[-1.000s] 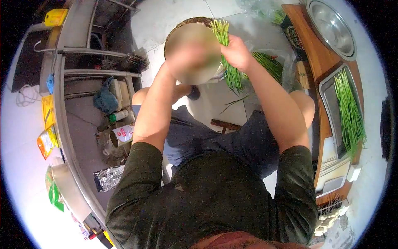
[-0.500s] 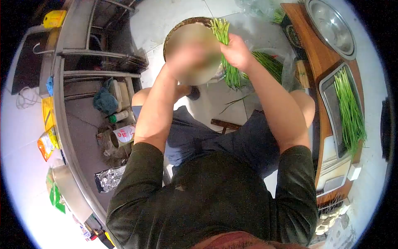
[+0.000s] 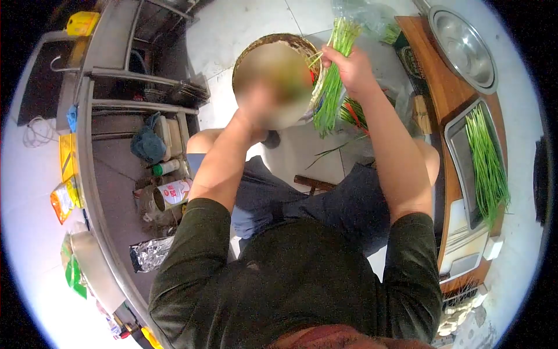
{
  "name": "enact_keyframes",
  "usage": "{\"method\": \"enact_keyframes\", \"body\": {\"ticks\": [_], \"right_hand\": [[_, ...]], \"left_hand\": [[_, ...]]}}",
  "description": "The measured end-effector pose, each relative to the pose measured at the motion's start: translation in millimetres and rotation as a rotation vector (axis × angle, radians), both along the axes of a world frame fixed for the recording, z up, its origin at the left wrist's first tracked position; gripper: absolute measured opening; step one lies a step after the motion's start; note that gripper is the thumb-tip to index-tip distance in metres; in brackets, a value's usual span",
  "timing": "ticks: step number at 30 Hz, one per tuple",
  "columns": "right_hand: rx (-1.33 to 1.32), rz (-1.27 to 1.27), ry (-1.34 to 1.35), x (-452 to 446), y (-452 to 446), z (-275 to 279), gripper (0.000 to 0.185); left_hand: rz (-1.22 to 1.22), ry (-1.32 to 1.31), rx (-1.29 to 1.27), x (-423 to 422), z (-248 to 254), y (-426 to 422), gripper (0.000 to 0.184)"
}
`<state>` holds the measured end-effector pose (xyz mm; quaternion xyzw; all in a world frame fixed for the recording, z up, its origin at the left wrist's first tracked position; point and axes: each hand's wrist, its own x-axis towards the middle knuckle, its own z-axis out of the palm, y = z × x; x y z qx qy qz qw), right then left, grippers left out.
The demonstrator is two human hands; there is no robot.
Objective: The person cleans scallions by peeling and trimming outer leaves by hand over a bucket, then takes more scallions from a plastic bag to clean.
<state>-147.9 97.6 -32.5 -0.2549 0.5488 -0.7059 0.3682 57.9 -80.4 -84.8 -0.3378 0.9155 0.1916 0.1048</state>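
My right hand (image 3: pixel 351 67) is closed around a bunch of chives (image 3: pixel 332 96), long green stalks with pale ends pointing up and away. It is just right of a round bucket (image 3: pixel 263 39) with a brown, stained rim. A few stalks stick out leftward between the fingers and thumb. Over the bucket is my left hand (image 3: pixel 258 104), hidden in a blurred patch, so its fingers cannot be made out. Most of what lies inside the bucket is blurred too. More green stalks (image 3: pixel 351 110) with a red tie lie on a clear plastic bag below my right hand.
To the right, a wooden board (image 3: pixel 444 93) carries a metal bowl (image 3: pixel 462 46) and a tray (image 3: pixel 459 136) with laid-out chives (image 3: pixel 485 163). On the left stands a metal shelf (image 3: pixel 139 106) with a can (image 3: pixel 174 193) and a cloth (image 3: pixel 148 139). A small wooden stool (image 3: pixel 314 182) is between my knees.
My right hand has moved right with the chives, away from the bucket, and the bunch now fans out more. A red tie now shows on the stalks below. My left hand has drawn slightly nearer.
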Motion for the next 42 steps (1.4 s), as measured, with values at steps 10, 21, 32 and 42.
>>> {"method": "enact_keyframes", "body": {"ticks": [10, 21, 32, 42], "right_hand": [[0.024, 0.005, 0.007, 1, 10, 8, 0.017], [0.002, -0.062, 0.026, -2, 6, 1, 0.025], [-0.019, -0.246, 0.003, -26, 13, 10, 0.02], [-0.005, -0.143, 0.023, -28, 18, 3, 0.02]], "left_hand": [[-0.08, 0.144, 0.25, 4, 76, 1, 0.052], [0.001, 0.437, 0.413, -38, 64, 39, 0.027], [-0.149, 0.371, 0.044, -11, 11, -3, 0.023], [0.089, -0.004, -0.238, -16, 17, -9, 0.033]]}}
